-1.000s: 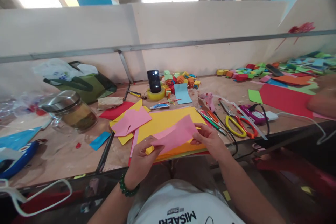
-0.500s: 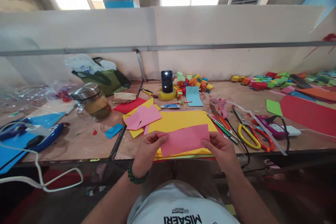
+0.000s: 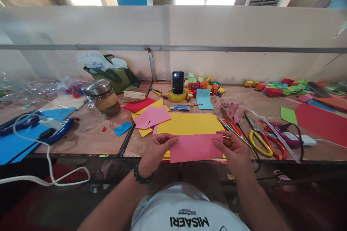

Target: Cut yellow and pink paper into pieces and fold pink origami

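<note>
A rectangular sheet of pink paper (image 3: 196, 148) is held out flat between my two hands at the table's front edge. My left hand (image 3: 160, 148) pinches its left end, thumb on top. On the other end, my right hand (image 3: 232, 148) grips the upper right corner between thumb and fingers. Beneath and behind the sheet lies a stack of yellow paper (image 3: 189, 122), partly covered by it. Left of the stack are smaller pink paper pieces (image 3: 151, 116) on yellow ones, and a small blue paper piece (image 3: 122, 129).
Yellow-handled scissors (image 3: 260, 140), red pliers (image 3: 276, 147) and a pink glue gun (image 3: 232, 111) lie to the right. A phone (image 3: 178, 83) stands on a tape roll (image 3: 177, 96) behind, near folded paper cubes (image 3: 207, 86). A glass jar (image 3: 104, 101) stands at left.
The pink sheet has been turned from a slight tilt to nearly level and brought a little lower, both hands still on it. The whole view has shifted slightly.
</note>
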The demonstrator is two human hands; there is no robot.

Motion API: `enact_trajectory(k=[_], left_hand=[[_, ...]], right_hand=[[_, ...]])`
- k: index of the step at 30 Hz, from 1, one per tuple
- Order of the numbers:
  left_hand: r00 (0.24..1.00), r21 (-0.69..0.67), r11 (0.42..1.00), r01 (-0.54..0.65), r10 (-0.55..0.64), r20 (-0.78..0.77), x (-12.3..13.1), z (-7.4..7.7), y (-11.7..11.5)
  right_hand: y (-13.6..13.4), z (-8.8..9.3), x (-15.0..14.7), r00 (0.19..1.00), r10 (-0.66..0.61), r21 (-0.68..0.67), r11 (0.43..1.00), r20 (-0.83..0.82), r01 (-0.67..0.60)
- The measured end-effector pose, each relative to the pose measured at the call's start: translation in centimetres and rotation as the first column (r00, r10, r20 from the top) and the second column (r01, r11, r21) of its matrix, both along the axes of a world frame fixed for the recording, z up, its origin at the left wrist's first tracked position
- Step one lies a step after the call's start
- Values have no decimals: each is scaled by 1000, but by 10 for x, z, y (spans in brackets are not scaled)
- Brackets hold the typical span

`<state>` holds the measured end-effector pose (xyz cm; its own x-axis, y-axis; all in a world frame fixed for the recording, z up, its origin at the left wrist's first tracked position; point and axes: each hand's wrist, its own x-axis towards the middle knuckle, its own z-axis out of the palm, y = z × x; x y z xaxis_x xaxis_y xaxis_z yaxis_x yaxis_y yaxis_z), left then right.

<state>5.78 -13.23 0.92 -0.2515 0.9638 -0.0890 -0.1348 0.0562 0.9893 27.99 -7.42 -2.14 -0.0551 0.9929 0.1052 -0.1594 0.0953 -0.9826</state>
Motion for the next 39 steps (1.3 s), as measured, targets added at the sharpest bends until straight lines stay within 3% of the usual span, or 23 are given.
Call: enact_trajectory(k=[8, 12, 19, 23, 27, 30, 33, 34, 36, 39], left_hand=[[994, 7, 1000, -10, 11, -112, -1, 8, -2], [991, 1, 1000, -19, 19, -131, -2, 6, 0], [994, -52, 996, -65, 60, -91, -6, -10, 7], [990, 19, 999, -31, 33, -138, -7, -21, 11], [982, 79, 997, -12, 27, -189, -3, -15, 10], [971, 95, 995, 2, 20, -237, 1, -5, 9], [955, 102, 994, 37, -5, -296, 6, 2, 7], [952, 104, 993, 51, -17, -305, 8, 3, 7], [948, 118, 990, 82, -41, -316, 12, 4, 7], [930, 172, 978, 116, -46, -365, 14, 4, 13]], right_hand=[[-5, 9, -8, 997, -12, 105, 994, 77, 3], [-6, 9, -7, 998, 5, 97, 995, 64, -11], [-4, -1, -1, 1000, 0, 111, 994, 28, -4], [-4, -11, 7, 999, 33, 101, 994, 43, -37], [1, -17, 14, 993, 27, 125, 991, 111, -41], [6, -2, 14, 951, -41, 263, 964, 307, -43], [3, 30, 7, 848, -199, 477, 876, 491, -71], [0, 40, 3, 832, -199, 518, 847, 519, -120], [-5, 55, -9, 804, -110, 520, 811, 584, -267], [-1, 61, -28, 733, 107, 377, 803, 672, -462]])
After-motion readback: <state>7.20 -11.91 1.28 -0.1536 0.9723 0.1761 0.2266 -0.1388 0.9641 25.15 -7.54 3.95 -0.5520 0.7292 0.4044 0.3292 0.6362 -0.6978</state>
